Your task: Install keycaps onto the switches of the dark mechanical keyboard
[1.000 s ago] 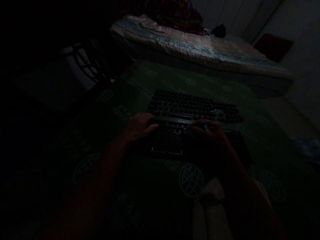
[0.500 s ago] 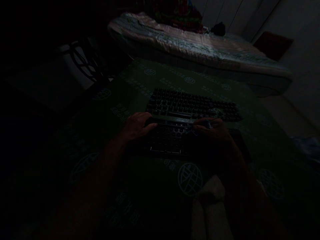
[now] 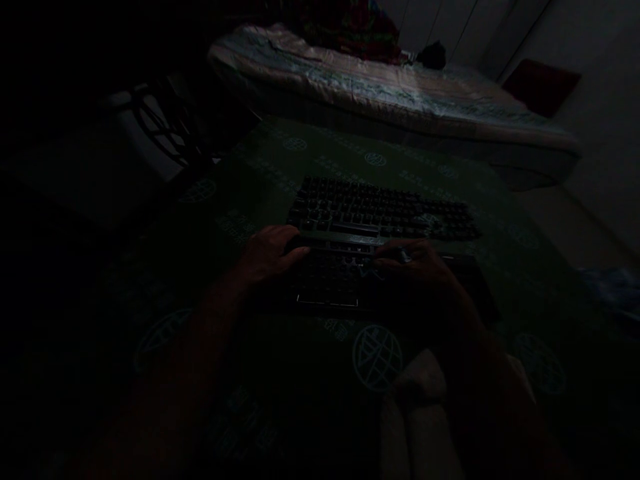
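The scene is very dark. A black keyboard base [image 3: 327, 301], its key caps off over the part I can see, lies on the green table. My left hand [image 3: 270, 252] grips its far left corner, thumb on the near side and fingers over the back edge. My right hand [image 3: 413, 261] is closed over the middle of the base, fingertips down at the bare key sockets. Something small with a bluish, thin part shows at those fingers, too dark to name. Just beyond the base, loose black key caps [image 3: 345, 203] lie set out in keyboard order.
A pale folded cloth [image 3: 420, 400] lies at the near edge, by my right forearm. Behind the green printed table cover [image 3: 300, 163] stands a bed [image 3: 370, 87] with a dark red cushion [image 3: 541, 87]. A chair with a curved metal back [image 3: 160, 123] is at the left.
My right hand has shifted slightly left along the keyboard base. My left hand keeps its grip on the corner. The whole view has moved a little.
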`<control>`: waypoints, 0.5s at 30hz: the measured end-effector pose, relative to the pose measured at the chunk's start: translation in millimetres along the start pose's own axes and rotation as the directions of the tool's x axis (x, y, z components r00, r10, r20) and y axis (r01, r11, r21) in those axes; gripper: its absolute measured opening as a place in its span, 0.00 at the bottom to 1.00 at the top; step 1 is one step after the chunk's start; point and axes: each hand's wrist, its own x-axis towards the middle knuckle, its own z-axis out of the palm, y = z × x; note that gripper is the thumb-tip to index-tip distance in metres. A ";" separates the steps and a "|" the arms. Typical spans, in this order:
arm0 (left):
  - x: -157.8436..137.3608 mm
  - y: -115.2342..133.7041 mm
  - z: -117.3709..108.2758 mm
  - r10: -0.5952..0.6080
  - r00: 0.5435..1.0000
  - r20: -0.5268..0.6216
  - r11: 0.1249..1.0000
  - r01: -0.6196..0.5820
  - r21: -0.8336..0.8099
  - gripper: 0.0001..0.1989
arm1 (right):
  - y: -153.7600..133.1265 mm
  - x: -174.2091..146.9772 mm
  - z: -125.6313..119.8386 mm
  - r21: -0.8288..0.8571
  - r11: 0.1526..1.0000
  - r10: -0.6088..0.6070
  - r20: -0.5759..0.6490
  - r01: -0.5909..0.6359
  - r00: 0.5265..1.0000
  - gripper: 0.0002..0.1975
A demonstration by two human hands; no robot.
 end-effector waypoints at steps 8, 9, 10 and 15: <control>-0.6 -1.0 0.6 0.014 1.000 -0.014 1.000 -0.015 -0.011 0.22 | -1.4 -0.5 -3.7 0.001 1.000 0.008 -0.017 -0.008 1.000 0.15; -0.3 -0.9 0.5 0.012 1.000 -0.012 1.000 -0.012 -0.009 0.22 | -1.9 -0.3 -0.2 0.012 1.000 -0.009 0.005 0.008 1.000 0.15; -0.1 -0.8 0.6 0.009 1.000 -0.009 1.000 -0.009 -0.008 0.23 | -2.1 -0.1 3.0 0.018 1.000 -0.017 0.038 0.017 0.999 0.14; 0.3 -1.7 1.6 0.015 1.000 -0.011 1.000 -0.015 -0.011 0.23 | 1.0 -1.0 1.9 -0.011 0.999 0.053 0.078 -0.052 0.995 0.12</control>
